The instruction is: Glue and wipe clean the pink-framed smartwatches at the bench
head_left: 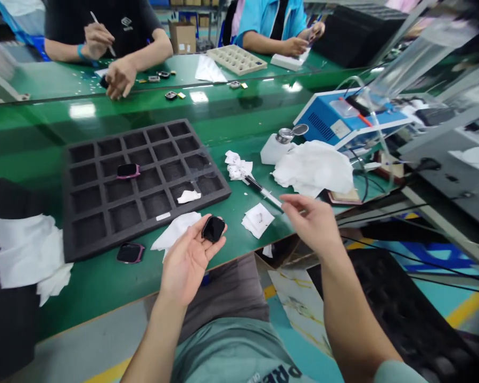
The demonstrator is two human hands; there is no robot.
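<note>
My left hand is palm up and holds a smartwatch case at its fingers, the dark glass facing up. At the table's edge, my right hand has its thumb and fingertips closed on the end of a black-and-white pen-like tool. The tool's far end lies against a crumpled, stained tissue. Between my hands is a square white wipe with a small mark on it. A white cloth lies beside my left hand, and a purple-rimmed watch case rests farther left.
A black foam tray holds another purple watch and a scrap of tissue. A white dispenser bottle, bunched cloth and blue machine stand right. Two people work across the bench. White cloths lie left.
</note>
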